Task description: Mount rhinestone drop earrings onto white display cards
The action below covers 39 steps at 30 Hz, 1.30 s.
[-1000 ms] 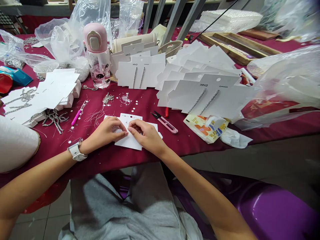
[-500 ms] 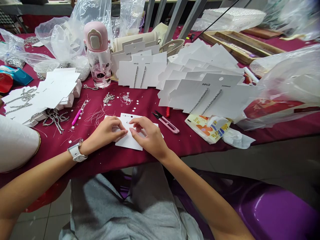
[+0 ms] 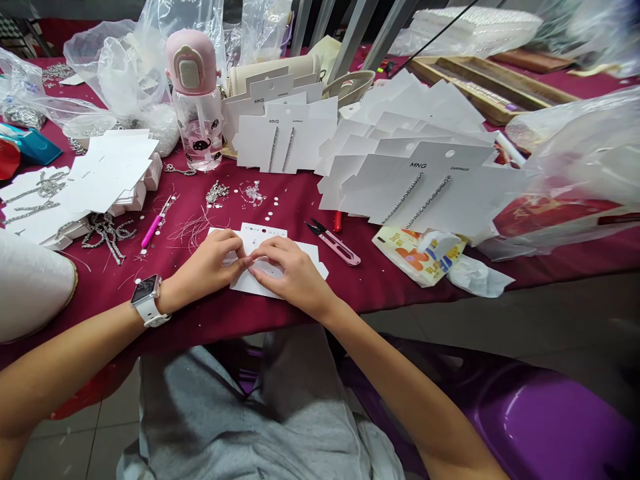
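Right hand (image 3: 295, 275) has come back down onto the card, fingers no longer lifted and spread; left hand (image 3: 207, 263) has barely shifted. Fingertips (image 3: 263, 252) of both hands now nearly meet at mid-card, narrow gap, curled down on the face of a white earring card (image 3: 263, 235). Can't tell if they're pinching anything small there; the fingers hide that spot.

Card lies flat on the maroon tablecloth (image 3: 355, 290), mostly under both hands. Its far edge, with small printed marks, shows past the fingertips, and its right corner sticks out beyond the right hand. Near edge sits well in from the table edge, which the forearms cross.

Right side: pink-handled thread snips (image 3: 333, 243) lie just beside the card, only a narrow strip of cloth between. Past them, a fan of MNG earring cards with rhinestone strips (image 3: 425, 190). Left side: loose threads (image 3: 193, 227) near the left hand, then a pink-handled tool (image 3: 156, 230) and tangled rhinestone chain (image 3: 107, 235). Small white punched dots (image 3: 270, 217) are scattered just beyond the far edge. Smartwatch (image 3: 147, 300) on left wrist.
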Tool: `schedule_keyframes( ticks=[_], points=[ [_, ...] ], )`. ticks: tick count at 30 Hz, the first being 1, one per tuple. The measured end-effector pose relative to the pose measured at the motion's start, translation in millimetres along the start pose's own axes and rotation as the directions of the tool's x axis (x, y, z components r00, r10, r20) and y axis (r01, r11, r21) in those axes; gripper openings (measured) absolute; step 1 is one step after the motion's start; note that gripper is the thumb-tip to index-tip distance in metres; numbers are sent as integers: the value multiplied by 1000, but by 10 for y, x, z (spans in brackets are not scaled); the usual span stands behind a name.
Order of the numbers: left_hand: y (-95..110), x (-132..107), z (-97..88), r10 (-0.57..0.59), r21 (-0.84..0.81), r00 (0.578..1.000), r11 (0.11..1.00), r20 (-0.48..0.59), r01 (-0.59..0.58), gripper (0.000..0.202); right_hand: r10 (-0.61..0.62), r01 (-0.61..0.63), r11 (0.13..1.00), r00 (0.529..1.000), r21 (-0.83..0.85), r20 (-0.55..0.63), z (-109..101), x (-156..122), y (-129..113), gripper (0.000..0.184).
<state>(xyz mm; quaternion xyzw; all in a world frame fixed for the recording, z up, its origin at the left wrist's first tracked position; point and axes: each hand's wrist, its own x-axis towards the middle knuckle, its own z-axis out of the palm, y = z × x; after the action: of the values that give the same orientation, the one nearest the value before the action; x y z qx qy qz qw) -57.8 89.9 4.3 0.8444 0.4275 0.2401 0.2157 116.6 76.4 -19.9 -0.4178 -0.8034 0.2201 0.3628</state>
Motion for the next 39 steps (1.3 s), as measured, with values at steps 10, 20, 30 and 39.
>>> schedule_keyframes(
  ticks=[10, 20, 30, 39],
  points=[
    [12, -6, -31, -52, -22, 999, 998, 14, 52, 20, 44, -44, 999, 999, -23, -7, 13, 57, -40, 9],
    [0, -2, 5, -11, -58, 1000, 998, -20, 10, 21, 120, -122, 992, 991, 33, 65, 18, 57, -9, 8],
    [-5, 7, -29, -69, -128, 997, 989, 21, 71, 22, 147, -157, 985, 982, 77, 116, -10, 56, -3, 5],
    [-41, 10, -3, -74, -106, 997, 991, 27, 77, 21, 195, -209, 972, 973, 105, 125, -4, 53, -28, 2]
  ],
)
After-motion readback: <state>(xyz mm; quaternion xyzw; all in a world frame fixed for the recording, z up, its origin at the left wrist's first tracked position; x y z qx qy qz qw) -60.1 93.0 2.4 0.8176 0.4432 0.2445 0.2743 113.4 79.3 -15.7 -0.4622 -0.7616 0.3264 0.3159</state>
